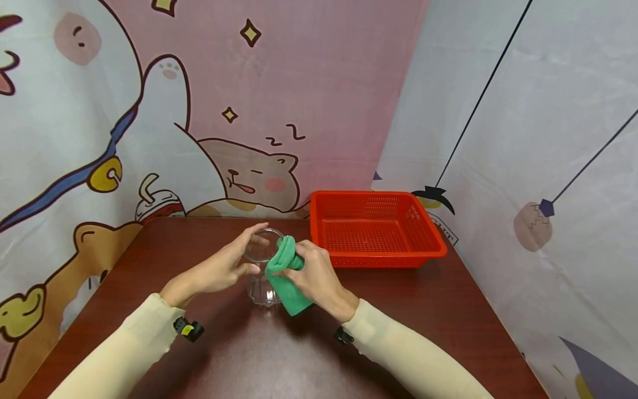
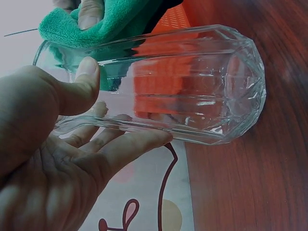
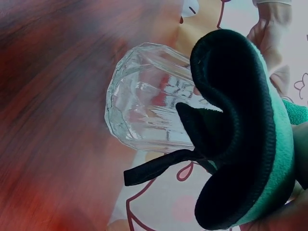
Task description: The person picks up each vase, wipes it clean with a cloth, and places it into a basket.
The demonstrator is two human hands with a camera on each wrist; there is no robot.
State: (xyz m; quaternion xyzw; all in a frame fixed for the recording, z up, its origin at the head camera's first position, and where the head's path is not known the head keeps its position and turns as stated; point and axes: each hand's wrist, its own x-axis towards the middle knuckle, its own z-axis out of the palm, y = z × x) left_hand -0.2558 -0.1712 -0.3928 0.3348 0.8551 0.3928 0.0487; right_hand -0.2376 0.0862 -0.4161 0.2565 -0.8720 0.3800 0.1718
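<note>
A tall, clear, faceted glass vase point(image 2: 192, 91) stands roughly upright over the table, its round rim point(image 1: 259, 260) at the top. I cannot tell whether its base touches the tabletop. My left hand point(image 1: 224, 266) holds it near the rim, with the thumb on one side and the fingers round the other in the left wrist view. At the rim's right side, my right hand point(image 1: 319, 274) grips a folded green cloth point(image 1: 294, 296). The cloth point(image 3: 279, 159) has a dark edging and a black loop, and it hides part of the vase in the right wrist view.
A red plastic basket point(image 1: 379, 256) with perforated walls sits at the back right of the brown table point(image 1: 239, 360). Cartoon-printed curtains point(image 1: 324, 83) rise behind the table and along its sides.
</note>
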